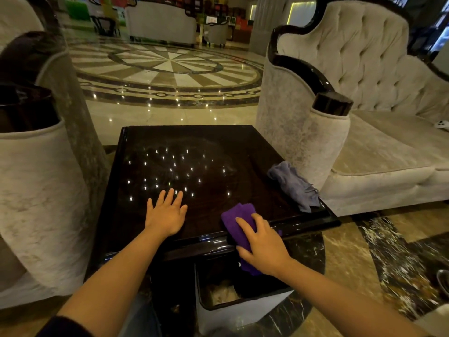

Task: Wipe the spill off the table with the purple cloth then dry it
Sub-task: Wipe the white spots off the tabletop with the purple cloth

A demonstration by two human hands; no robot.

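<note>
White bin (233, 314) below table (218, 147): crumpled paper (222, 293).

purple cloth (239, 216): folded | draped over near edge of dark glossy table (218, 152)

the table (218, 166) is dark wood under a high-gloss finish that mirrors the ceiling lights, and the purple cloth (239, 215) on it looks soft, plush and matt. the grey cloth (294, 186) is thinner, crumpled and dull. the sofa (364, 76) wears pale, velvety tufted fabric with glossy dark trim, and the floor (170, 69) is polished, shiny stone.
</note>
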